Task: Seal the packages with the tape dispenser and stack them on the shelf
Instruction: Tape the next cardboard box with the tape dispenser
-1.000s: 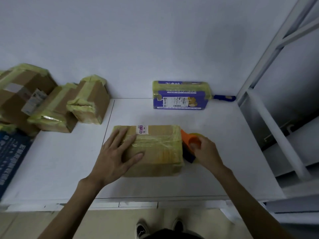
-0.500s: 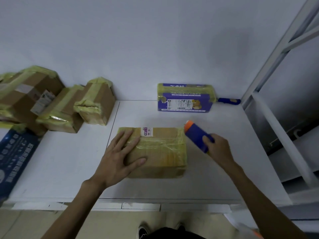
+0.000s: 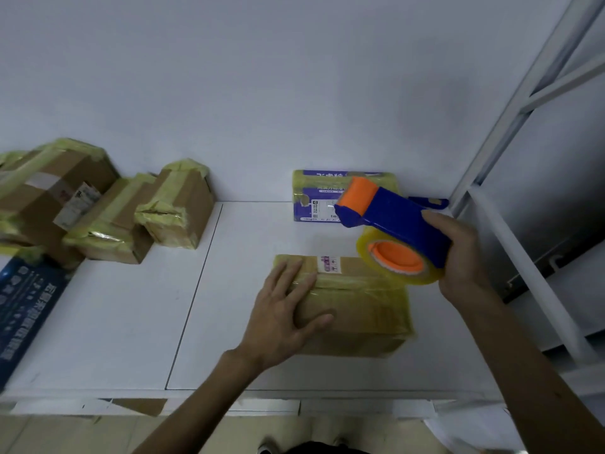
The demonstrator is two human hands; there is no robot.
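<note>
A brown cardboard box (image 3: pixel 360 309), wrapped in yellowish tape, lies on the white table (image 3: pixel 131 322) in front of me. My left hand (image 3: pixel 281 319) rests flat on its left part with fingers spread. My right hand (image 3: pixel 458 253) grips a blue and orange tape dispenser (image 3: pixel 389 224), held in the air above the box's far right corner. Its roll of clear yellow tape (image 3: pixel 399 260) faces me.
A purple taped package (image 3: pixel 314 198) stands against the wall behind the dispenser. Three taped cardboard boxes (image 3: pixel 108 211) crowd the table's far left, with a dark blue printed pack (image 3: pixel 23 306) in front of them. A white metal shelf frame (image 3: pixel 510 224) rises at the right.
My right hand has lifted the tape dispenser from the box's right side up into the air and turned its roll toward me. The left hand stays on the box.
</note>
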